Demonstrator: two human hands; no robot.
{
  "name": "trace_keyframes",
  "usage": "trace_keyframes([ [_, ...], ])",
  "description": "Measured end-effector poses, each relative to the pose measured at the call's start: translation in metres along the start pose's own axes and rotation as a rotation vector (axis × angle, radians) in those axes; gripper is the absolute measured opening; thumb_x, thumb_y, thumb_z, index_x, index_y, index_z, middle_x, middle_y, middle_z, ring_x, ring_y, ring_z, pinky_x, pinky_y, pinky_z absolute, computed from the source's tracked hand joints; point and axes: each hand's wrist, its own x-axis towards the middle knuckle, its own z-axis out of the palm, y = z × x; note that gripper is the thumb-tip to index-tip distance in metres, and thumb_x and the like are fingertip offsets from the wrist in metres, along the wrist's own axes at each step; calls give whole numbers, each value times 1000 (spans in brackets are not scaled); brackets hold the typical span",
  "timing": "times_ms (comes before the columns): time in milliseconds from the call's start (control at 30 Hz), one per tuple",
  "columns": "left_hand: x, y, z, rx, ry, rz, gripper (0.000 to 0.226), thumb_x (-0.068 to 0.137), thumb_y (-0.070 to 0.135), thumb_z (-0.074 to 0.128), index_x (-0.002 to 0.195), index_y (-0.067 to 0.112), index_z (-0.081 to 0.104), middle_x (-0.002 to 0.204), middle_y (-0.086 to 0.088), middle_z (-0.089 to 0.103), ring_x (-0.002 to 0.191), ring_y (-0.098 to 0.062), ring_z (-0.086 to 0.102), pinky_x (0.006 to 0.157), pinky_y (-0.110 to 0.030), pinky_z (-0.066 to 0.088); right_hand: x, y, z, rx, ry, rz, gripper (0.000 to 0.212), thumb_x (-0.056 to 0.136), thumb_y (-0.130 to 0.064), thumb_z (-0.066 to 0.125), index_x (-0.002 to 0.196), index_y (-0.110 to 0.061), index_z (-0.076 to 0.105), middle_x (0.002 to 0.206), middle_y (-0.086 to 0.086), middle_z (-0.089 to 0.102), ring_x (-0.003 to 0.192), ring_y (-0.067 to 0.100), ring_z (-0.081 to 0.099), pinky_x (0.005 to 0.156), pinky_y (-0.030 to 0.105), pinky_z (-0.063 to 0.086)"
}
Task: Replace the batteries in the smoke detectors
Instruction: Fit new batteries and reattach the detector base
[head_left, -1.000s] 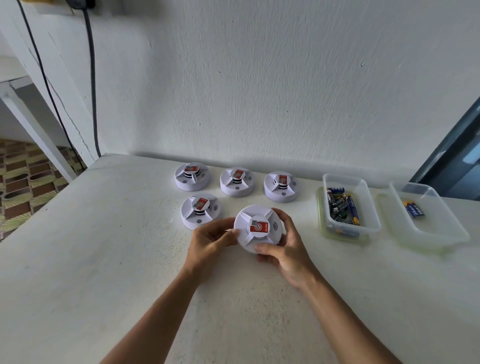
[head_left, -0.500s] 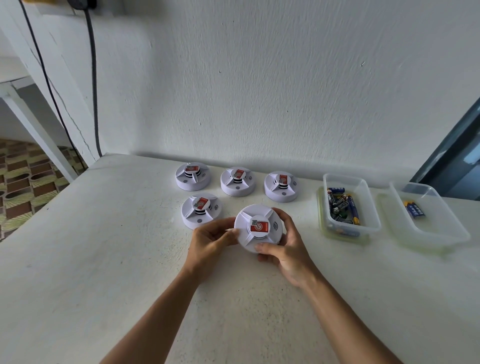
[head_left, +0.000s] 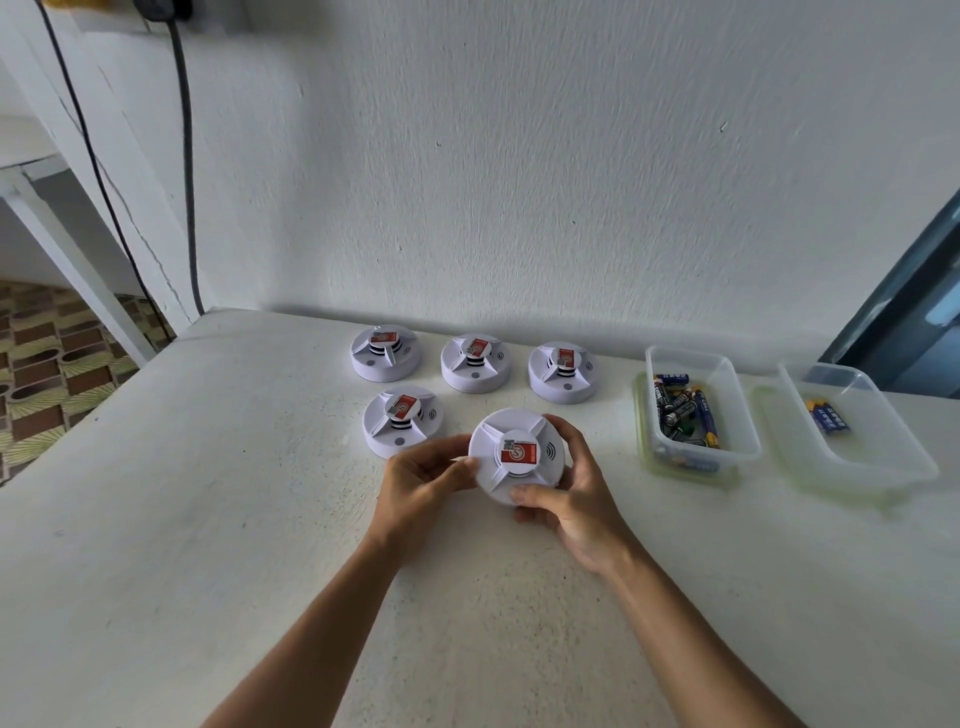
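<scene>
Four round white plastic smoke detectors (head_left: 402, 420) wait untouched at the far left, apparently queued. Nearer, the left hand (head_left: 421, 475) and right hand (head_left: 566, 499) each grip a fifth detector (head_left: 514, 454), likely to twist it open. Right: clear tub of batteries (head_left: 691, 364), another tub (head_left: 852, 462) nearly empty.

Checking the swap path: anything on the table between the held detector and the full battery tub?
Nothing visible. Both hands, left hand and right hand, grip the held detector; bare table runs to the full battery tub.
</scene>
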Motion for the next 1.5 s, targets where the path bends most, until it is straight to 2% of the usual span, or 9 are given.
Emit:
trace_keyframes([
  [100,0,1,0,3,1,-1,24,90,-2,62,113,1,69,103,-10,76,94,-25,72,78,-29,59,0,-2,1,7,-18,0,80,59,0,78,126,-35,51,115,11,64,90,23,66,59,36,54],
  [167,1,1,-1,-1,6,-2,24,90,-2,62,112,3,70,103,-9,76,95,-25,72,78,-28,59,0,-4,0,75,-59,29,78,58,-13,81,127,-33,50,112,8,66,91,24,65,59,37,54],
  [300,0,2,-1,-23,-3,-13,22,90,1,65,109,8,71,104,-8,76,97,-26,72,80,-30,59,2,-6,-5,251,-138,94,90,56,-33,87,136,-26,46,116,15,64,91,30,63,62,37,52],
  [500,1,3,1,-43,2,-32,29,83,12,68,111,5,71,105,-11,75,97,-26,72,85,-35,59,1,-5,-6,176,-118,73,79,61,-7,73,133,-28,48,110,9,64,88,26,65,61,36,53],
  [633,0,2,-1,-17,13,-40,22,90,0,64,110,5,71,104,-10,76,98,-28,71,86,-36,59,1,-3,-4,104,-96,65,78,64,3,67,131,-30,48,106,5,67,89,23,66,61,35,54],
  [733,1,2,-1,0,8,-40,24,91,0,62,113,2,70,106,-11,75,100,-30,71,88,-38,58,1,-3,-4,85,-91,51,77,63,4,67,130,-31,49,107,4,67,90,22,65,61,35,54],
  [1267,-1,4,-1,6,4,-30,24,90,1,63,111,7,71,104,-7,76,98,-25,72,80,-29,58,-2,-3,-1,59,-68,36,80,62,4,70,130,-31,47,108,3,66,90,20,66,61,36,55],
  [1400,-1,2,0,-7,9,-38,23,90,1,65,112,3,71,106,-10,75,101,-32,70,85,-35,59,-3,-3,-1,47,-58,32,81,62,4,71,131,-30,46,108,2,66,89,18,66,60,35,55],
  [1500,-1,3,0,-30,-4,-31,30,85,10,68,113,1,70,107,-14,74,103,-35,69,88,-40,58,-1,-3,-1,43,-57,30,81,61,5,71,130,-30,46,105,2,66,87,19,66,58,34,54],
])
